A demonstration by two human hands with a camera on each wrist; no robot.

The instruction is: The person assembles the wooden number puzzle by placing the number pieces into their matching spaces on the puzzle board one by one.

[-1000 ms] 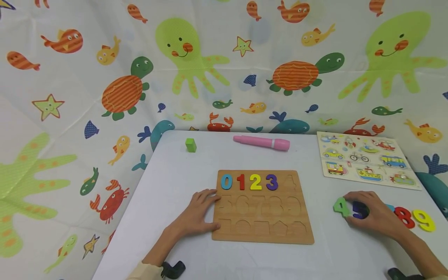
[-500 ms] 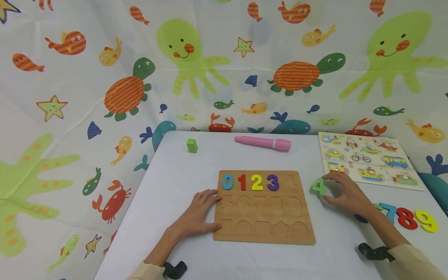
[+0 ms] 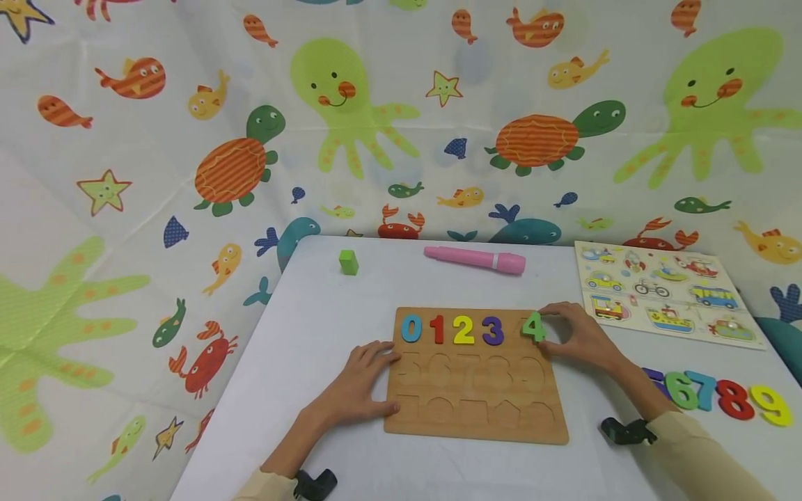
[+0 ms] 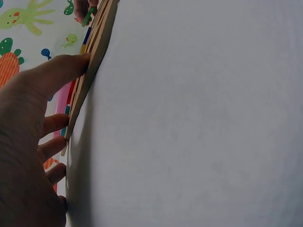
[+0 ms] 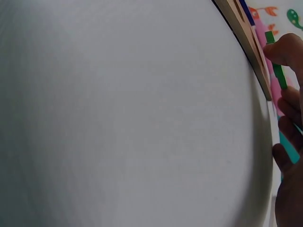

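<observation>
Green 4 point(image 3: 533, 326), top fwd, long axis fore-aft, R fingers point(image 3: 560, 308) pinching it, L fingers point(image 4: 53, 147) spread

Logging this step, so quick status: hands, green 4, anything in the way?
Right hand pinching the 4, raised over the board's far right corner. Left hand touching the board's left edge. Nothing seen in the way.

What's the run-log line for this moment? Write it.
right hand: pinches green 4 over wooden board; left hand: touches its left edge; on board: blue 0, red 1, yellow 2, purple 3; off board: loose numerals
</observation>
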